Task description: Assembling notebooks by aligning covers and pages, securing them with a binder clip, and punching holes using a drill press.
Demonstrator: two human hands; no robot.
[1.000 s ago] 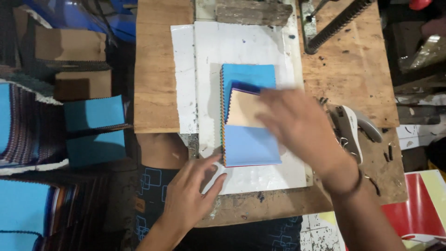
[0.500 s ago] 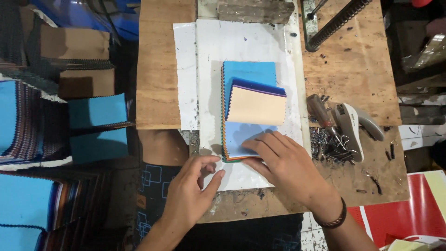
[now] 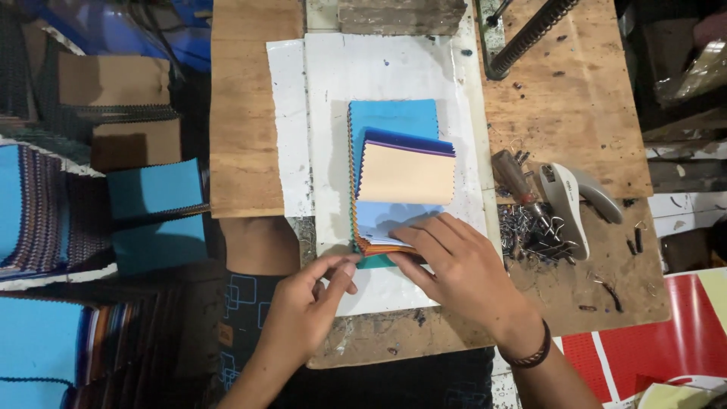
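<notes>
The stack of fabric swatches lies on white paper mid-tabletop, fanned open; I judge the sorting part done. The right hand presses its near edge with flat fingers, gripping nothing; the left hand pinches something I cannot make out. The stapler and loose staples crowd the right side; the left is freer.
</notes>
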